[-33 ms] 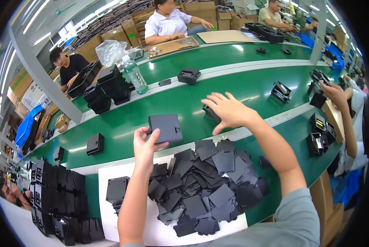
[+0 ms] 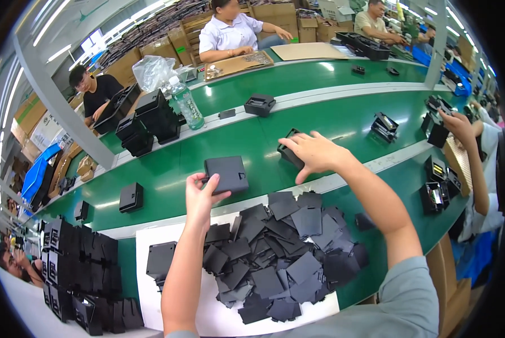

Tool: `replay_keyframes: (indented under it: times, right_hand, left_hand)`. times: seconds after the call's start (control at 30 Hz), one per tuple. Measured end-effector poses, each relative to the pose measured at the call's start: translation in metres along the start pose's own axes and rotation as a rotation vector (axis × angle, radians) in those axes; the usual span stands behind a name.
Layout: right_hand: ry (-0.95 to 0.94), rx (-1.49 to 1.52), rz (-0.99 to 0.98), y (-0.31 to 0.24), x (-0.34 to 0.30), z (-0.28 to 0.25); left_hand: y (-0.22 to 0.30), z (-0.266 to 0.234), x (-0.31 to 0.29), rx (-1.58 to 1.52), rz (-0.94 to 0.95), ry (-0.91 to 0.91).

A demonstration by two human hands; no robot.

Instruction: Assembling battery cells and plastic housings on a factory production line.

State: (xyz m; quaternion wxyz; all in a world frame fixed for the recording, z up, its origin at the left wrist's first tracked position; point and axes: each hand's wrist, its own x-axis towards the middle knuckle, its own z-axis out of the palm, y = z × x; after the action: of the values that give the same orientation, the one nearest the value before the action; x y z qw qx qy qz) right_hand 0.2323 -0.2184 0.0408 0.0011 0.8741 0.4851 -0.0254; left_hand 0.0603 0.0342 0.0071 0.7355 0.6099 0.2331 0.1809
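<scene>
My left hand [image 2: 199,197] is closed on a square black plastic case [image 2: 226,173] by its left and lower edges, holding it above the green conveyor belt; a small notch shows near its right side. Farther right, my right hand [image 2: 315,153] reaches over another black plastic case [image 2: 289,145] on the belt. Its fingers lie at the top of that case, and the thumb is stretched apart on the near side; the hand hides much of the case. Below both hands, a heap of thin flat black plates [image 2: 280,248] covers a white board [image 2: 151,304].
At left stand stacked black cases [image 2: 83,270]. Other cases [image 2: 131,197] sit along the belt [image 2: 179,158]. A bottle [image 2: 186,104] stands by black bins [image 2: 156,115] on the far ledge. A co-worker's hand [image 2: 460,129] holds parts at right; other people sit across the line.
My right hand has come down and slightly left onto the case on the belt, its fingers drawn closer together. My left hand still holds its case in nearly the same place.
</scene>
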Motion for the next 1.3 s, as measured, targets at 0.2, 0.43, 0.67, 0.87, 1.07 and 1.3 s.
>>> replay_keyframes:
  times: [0.2,0.43,0.67,0.87,1.07,1.3]
  right_hand:
    - [-0.120,-0.087,0.021,0.015,0.041,0.010]
    - [0.066,0.473,-0.034,0.011,0.066,0.030]
    - [0.094,1.750,-0.063,-0.097,0.012,-0.016]
    - [0.220,1.981,-0.215,-0.111,0.001,-0.012]
    - [0.494,1.608,-0.535,-0.116,0.001,-0.009]
    - [0.514,1.111,-0.468,-0.122,-0.006,-0.006]
  left_hand:
    - [-0.036,-0.015,0.043,0.177,-0.007,0.056]
    - [-0.022,-0.015,0.024,1.091,0.306,0.099]
    - [0.009,0.013,-0.054,1.162,1.422,-0.113]
    - [0.022,0.008,-0.069,0.684,1.145,-0.125]
    - [0.016,0.007,-0.080,0.137,0.511,-0.287]
    - [0.007,0.023,-0.101,-0.046,0.422,-0.284]
